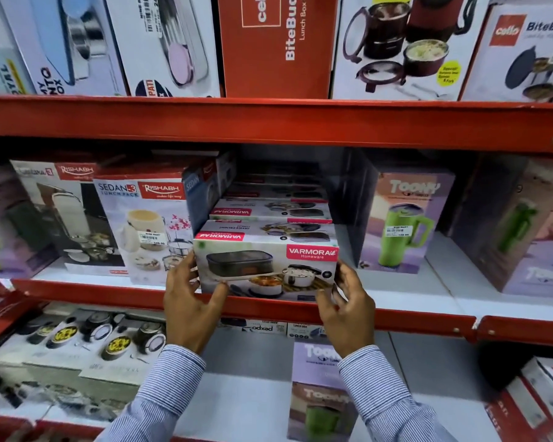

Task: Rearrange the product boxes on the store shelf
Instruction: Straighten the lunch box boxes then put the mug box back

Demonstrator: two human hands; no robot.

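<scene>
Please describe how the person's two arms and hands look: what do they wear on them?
Both arms wear long shirt sleeves in white with fine blue stripes, the left sleeve and the right sleeve each ending in a cuff at the wrist. The left hand and the right hand are bare: no gloves, and I see no rings or watch.

I hold the front Varmora box (265, 266) at the edge of the middle shelf (268, 306), my left hand (190, 301) gripping its left end and my right hand (348, 309) its right end, thumbs against the front face. More Varmora boxes (270, 210) are lined up behind it. Just left stands a Rishabh Sedan lunch pack box (144, 231); to the right, across a gap, a purple Toony tumbler box (403, 221). Cello BiteBuddy boxes (276, 43) fill the shelf above. My striped sleeves (160, 390) reach up from below.
</scene>
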